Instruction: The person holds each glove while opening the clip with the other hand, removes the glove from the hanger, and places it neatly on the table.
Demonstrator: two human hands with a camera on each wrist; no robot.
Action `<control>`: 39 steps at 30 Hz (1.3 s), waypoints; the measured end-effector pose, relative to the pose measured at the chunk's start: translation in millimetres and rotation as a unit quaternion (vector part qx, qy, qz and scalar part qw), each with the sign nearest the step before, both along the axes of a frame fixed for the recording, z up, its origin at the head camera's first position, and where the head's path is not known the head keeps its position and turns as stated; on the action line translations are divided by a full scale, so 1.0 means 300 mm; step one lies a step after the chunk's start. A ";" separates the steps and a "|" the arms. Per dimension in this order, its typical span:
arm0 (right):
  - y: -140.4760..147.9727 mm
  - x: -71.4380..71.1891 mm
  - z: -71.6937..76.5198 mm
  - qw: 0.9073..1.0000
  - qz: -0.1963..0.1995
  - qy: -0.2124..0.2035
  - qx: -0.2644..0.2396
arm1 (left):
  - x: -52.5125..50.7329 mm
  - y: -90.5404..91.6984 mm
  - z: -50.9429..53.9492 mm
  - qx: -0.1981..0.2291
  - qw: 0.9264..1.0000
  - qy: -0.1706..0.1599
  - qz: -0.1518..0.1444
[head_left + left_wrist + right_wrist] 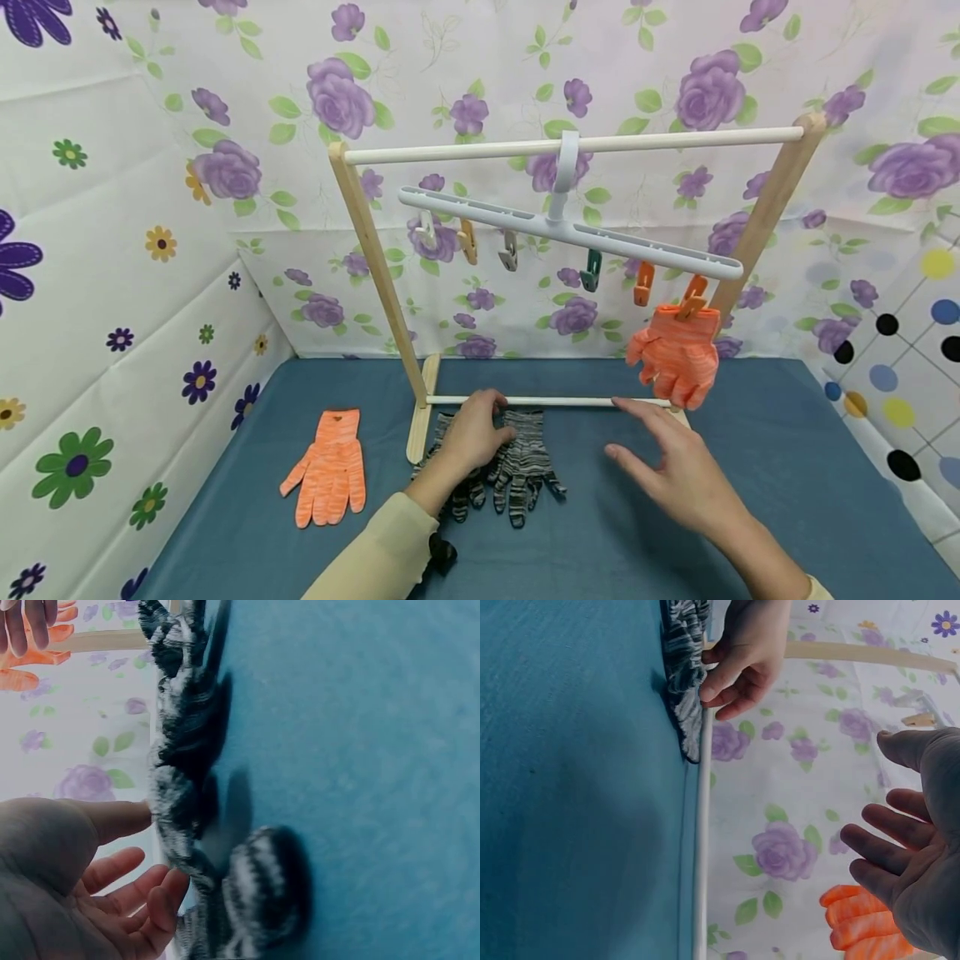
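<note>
Two black-and-grey knitted gloves lie side by side on the table, the right one (525, 454) in fuller sight and the other (468, 490) partly covered by my left hand (474, 433). The left fingers are loosely bent at the gloves, thumb apart from them; in the left wrist view the fingertips reach the knit (174, 814). My right hand (678, 467) hovers to the right of the gloves, fingers spread, holding nothing. Near it, an orange glove (675, 354) hangs from an orange clothespin (693, 293) on a white hanger (600, 237). Another orange glove (330, 471) lies flat at left.
A wooden rack with a white top rod (465, 152) carries the hanger. Its lower rod (570, 402) runs just behind the grey gloves. Several other clothespins hang along the hanger, including a green one (591, 271). A small black object (442, 553) sits by the left sleeve.
</note>
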State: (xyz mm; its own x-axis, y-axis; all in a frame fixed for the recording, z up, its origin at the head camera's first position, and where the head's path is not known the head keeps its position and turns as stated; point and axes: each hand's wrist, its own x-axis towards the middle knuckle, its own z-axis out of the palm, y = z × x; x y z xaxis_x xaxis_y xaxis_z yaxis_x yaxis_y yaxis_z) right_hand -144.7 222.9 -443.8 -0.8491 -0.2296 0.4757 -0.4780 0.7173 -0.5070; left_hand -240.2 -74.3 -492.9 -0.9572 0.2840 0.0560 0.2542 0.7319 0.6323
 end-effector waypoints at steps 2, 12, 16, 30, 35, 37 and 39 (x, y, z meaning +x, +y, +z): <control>0.001 0.004 0.011 1.000 -0.004 0.007 -0.001 | 0.004 0.000 0.012 0.002 1.000 0.004 0.000; 0.033 0.030 0.106 0.998 -0.024 0.052 0.001 | 0.011 0.031 0.101 0.042 0.998 0.037 -0.028; 0.063 0.030 0.144 0.996 -0.023 0.085 -0.004 | 0.013 0.050 0.146 0.070 0.996 0.040 -0.046; 0.178 0.021 0.283 0.984 -0.062 0.166 -0.030 | 0.008 0.149 0.285 0.176 0.976 0.066 -0.109; 0.212 0.012 0.313 0.977 -0.065 0.194 -0.058 | 0.007 0.199 0.325 0.189 0.971 0.076 -0.124; 0.222 0.009 0.324 0.976 -0.072 0.196 -0.059 | 0.006 0.217 0.339 0.193 0.969 0.080 -0.130; 0.229 0.005 0.335 0.976 -0.080 0.196 -0.057 | 0.004 0.235 0.352 0.200 0.967 0.083 -0.137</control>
State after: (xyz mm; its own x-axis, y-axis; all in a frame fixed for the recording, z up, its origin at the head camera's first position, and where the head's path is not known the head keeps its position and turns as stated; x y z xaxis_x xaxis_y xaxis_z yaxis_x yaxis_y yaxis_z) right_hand -143.3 291.4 -343.4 -0.6171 -0.0368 0.7860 -0.5384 0.7482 -0.3877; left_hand -239.0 -3.9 -387.3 -0.8176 0.4494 0.3600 0.5258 0.3276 0.7850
